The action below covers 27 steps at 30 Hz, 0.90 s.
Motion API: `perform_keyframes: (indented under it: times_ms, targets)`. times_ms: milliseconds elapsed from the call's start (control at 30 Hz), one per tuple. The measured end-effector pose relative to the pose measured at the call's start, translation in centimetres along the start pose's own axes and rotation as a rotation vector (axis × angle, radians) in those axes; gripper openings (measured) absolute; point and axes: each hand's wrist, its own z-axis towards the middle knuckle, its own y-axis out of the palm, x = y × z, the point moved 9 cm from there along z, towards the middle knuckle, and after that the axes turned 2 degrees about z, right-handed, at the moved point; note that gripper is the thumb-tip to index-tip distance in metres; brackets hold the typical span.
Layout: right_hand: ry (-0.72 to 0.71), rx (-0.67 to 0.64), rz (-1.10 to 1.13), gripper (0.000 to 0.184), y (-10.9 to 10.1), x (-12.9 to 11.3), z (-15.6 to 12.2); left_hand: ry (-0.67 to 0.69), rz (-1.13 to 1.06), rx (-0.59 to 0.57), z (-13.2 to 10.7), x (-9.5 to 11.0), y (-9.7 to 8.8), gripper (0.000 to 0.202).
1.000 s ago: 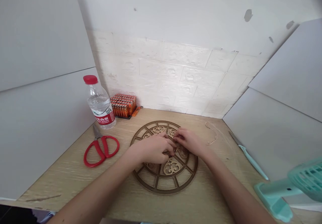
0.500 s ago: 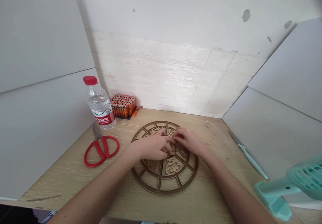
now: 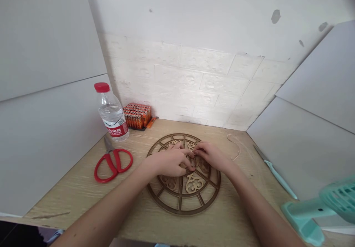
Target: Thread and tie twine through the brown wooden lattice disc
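Note:
A round brown wooden openwork frame (image 3: 183,213) lies flat on the table, with spokes, concentric rings and pale scrollwork inserts (image 3: 194,184). My left hand (image 3: 172,162) rests over its middle-left part, fingers apart and bent around the small central ring (image 3: 193,162). At the upper right edge of that ring is my right hand (image 3: 210,154), its thumb and fingertips pinched together. Whatever sits between those fingertips is too small to make out. Both hands hide part of the centre and some of the inserts.
To the left lie red-handled scissors (image 3: 113,163), with a water bottle (image 3: 113,117) behind them. A block of orange batteries (image 3: 137,116) stands near the wall. On the right are a thread (image 3: 237,147), a knife (image 3: 280,175) and a mint-green fan (image 3: 305,217).
The whole view has shifted slightly, so everything appears a little farther right. Both hands keep nearly the same place at the frame's centre, with only small finger movement.

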Motion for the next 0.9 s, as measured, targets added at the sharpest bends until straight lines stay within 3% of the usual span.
perform_keyframes:
  times_ms: [900]
  targets:
    - [0.133, 0.026, 0.197, 0.021, -0.2, 1.7, 0.0, 0.089, 0.073, 0.081, -0.1, 1.1, -0.7, 0.033]
